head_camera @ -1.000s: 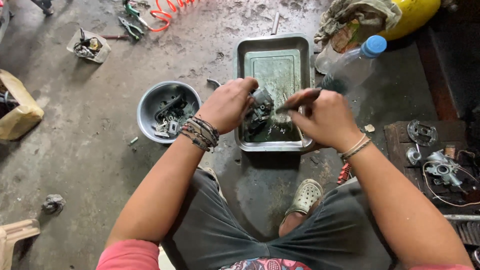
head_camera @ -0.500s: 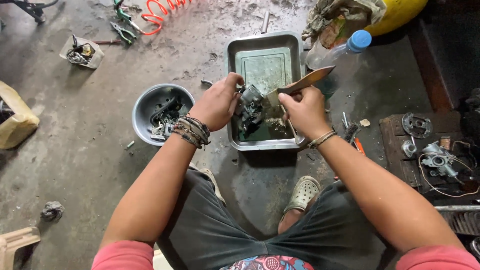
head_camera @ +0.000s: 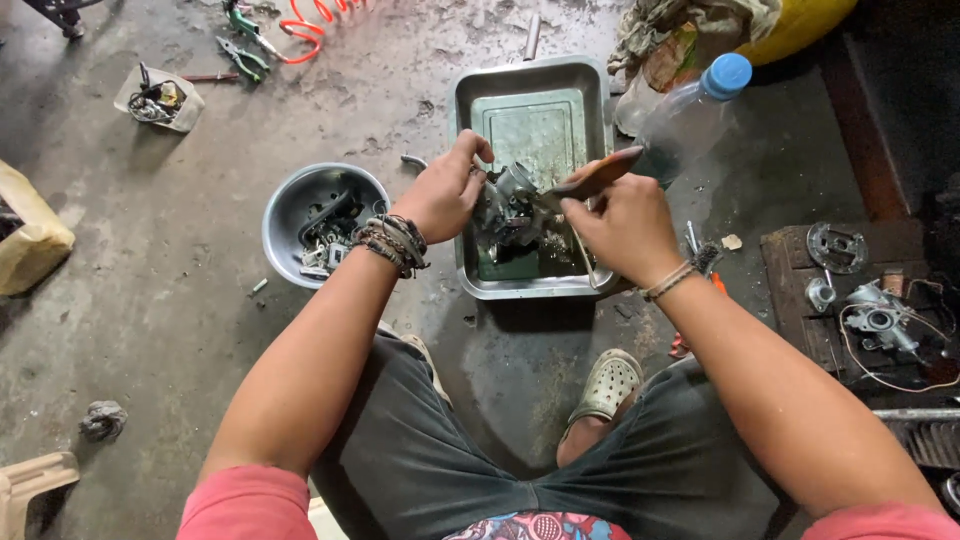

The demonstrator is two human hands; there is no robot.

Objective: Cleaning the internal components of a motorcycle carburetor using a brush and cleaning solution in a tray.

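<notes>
Below, the left hand (head_camera: 445,195) clasps a grey cast-metal engine part (head_camera: 508,205) over the rectangular steel tray (head_camera: 470,100), catching drips; the right hand (head_camera: 620,222), beside it, grips a wooden-handled brush (head_camera: 592,180) against the part.

Soft, even daylight fills the scene, moderately bright, with no hard sun patches. Shadows are short and diffuse: one pools on the concrete floor (head_camera: 150,300) just near of the metal tray (head_camera: 470,110), another lies under the person's legs. The tray's far half gives a pale sheen, and the grey bowl (head_camera: 285,200) shows a mild highlight on its rim. The far right corner falls into deep darkness. Focus is sharp at centre; wide-lens bending stretches the arms and edges.
</notes>
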